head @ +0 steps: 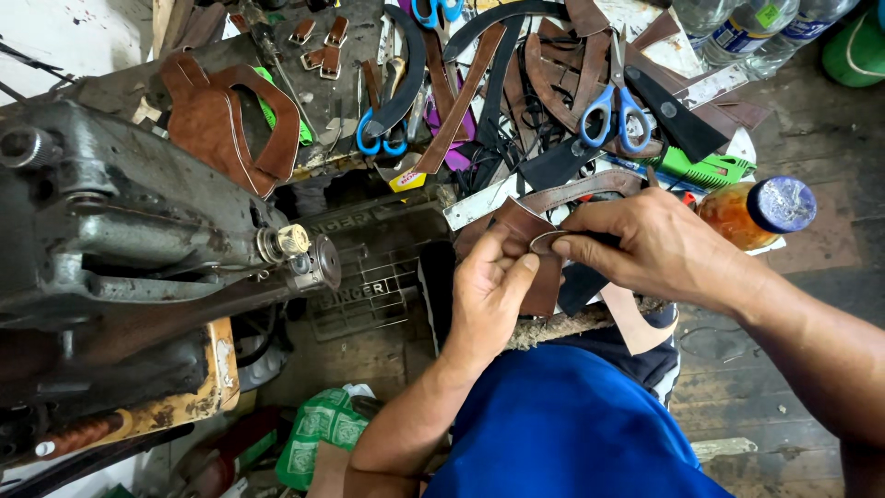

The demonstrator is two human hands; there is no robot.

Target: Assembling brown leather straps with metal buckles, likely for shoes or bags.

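The left hand (489, 295) pinches a brown leather piece (533, 242) between thumb and fingers, just above the person's lap. The right hand (650, 247) pinches the top edge of the same piece, where a thin strap loop (546, 240) curls. Beyond them, the cluttered worktop (341, 101) carries leather strips (461, 97), blue-handled scissors (616, 109) and an orange bottle (751, 210). A grey sewing machine (129, 221) stands to the left.

Your left hand (489, 295) and right hand (645, 244) meet over your lap, both on the small brown leather piece (527, 242). The grey metal sewing machine (120, 231) sits off to your left. Behind your hands, blue-handled scissors (616, 112) lie among long brown leather strips (461, 97), with the blue-capped bottle (761, 210) right of them.
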